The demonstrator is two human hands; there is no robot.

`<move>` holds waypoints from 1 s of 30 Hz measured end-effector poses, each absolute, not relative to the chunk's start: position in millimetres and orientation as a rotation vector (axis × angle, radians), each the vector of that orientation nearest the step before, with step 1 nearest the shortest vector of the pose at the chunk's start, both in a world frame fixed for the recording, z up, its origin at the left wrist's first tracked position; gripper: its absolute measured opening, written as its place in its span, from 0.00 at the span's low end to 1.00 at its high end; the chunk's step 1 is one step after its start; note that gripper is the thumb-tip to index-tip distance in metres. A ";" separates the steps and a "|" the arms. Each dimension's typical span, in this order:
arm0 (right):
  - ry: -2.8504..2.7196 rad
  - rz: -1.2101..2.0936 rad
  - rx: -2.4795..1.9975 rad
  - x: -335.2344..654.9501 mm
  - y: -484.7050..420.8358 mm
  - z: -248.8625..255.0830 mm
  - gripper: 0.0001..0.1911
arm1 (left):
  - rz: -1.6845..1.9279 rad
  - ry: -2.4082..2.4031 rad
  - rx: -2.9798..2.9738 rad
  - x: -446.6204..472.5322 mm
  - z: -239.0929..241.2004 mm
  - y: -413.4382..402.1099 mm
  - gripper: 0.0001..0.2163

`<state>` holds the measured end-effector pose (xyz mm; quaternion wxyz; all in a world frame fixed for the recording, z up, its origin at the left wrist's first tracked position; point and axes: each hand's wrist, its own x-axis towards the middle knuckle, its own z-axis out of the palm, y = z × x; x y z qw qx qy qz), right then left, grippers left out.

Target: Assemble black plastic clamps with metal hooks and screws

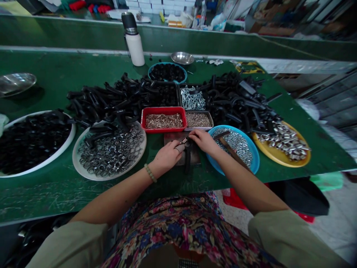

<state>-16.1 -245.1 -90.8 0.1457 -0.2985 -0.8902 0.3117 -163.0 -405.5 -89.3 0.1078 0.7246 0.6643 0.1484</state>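
Note:
My left hand (166, 156) and my right hand (204, 141) meet over a small metal block (195, 158) at the table's front edge. Both are closed on a black plastic part (187, 155) that hangs down between them. A small shiny metal piece (184, 141) shows at the fingertips of my left hand. A red tray (163, 120) of thin metal pins sits just beyond the hands, beside a small tray (198, 120) of fine metal bits.
A white plate (111, 150) of metal rings lies left, a bigger white plate (33, 141) of black rings farther left. A blue plate (237, 149) of nuts and a yellow plate (284, 145) of metal sleeves lie right. Black plastic parts (122, 98) pile up behind; a flask (134, 41) stands farther back.

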 end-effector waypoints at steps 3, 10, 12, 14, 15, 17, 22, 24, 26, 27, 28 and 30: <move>-2.635 0.754 -0.818 -19.6 -246.0 -96.3 0.08 | 0.425 1.959 2.136 -162.8 -89.5 -405.4 0.14; -2.807 0.409 -0.701 -18.3 -252.3 -99.1 0.11 | 0.391 1.960 2.127 -161.8 -86.6 -406.0 0.14; -2.840 0.346 -0.694 -17.1 -253.7 -97.7 0.11 | 0.379 1.969 2.124 -161.4 -86.3 -406.2 0.14; -2.870 0.293 -0.698 -16.7 -255.0 -96.2 0.12 | 0.364 1.970 2.128 -161.1 -86.2 -406.3 0.14; -2.894 0.255 -0.695 -16.8 -255.6 -95.3 0.12 | 0.358 1.969 2.134 -161.0 -86.2 -406.3 0.14; -2.961 0.157 -0.674 -17.3 -257.1 -93.6 0.12 | 0.349 1.970 2.144 -160.7 -86.0 -406.4 0.14; -3.066 0.028 -0.591 -15.6 -261.9 -93.4 0.12 | 0.312 1.998 2.139 -159.7 -84.9 -406.9 0.14; -3.056 0.063 -0.551 -15.3 -263.3 -95.7 0.12 | 0.305 2.003 2.138 -159.4 -84.7 -407.2 0.14; -3.013 0.151 -0.529 -15.6 -263.1 -96.9 0.14 | 0.309 2.002 2.147 -159.4 -84.6 -407.7 0.14; -2.978 0.229 -0.533 -14.9 -262.1 -96.2 0.16 | 0.313 2.001 2.155 -159.4 -84.6 -408.0 0.14; -2.934 0.325 -0.549 -12.5 -260.6 -94.5 0.17 | 0.314 2.001 2.161 -159.5 -84.6 -408.4 0.14; -2.810 0.479 -0.647 0.9 -256.5 -88.0 0.19 | 0.310 2.004 2.160 -159.7 -84.7 -409.1 0.15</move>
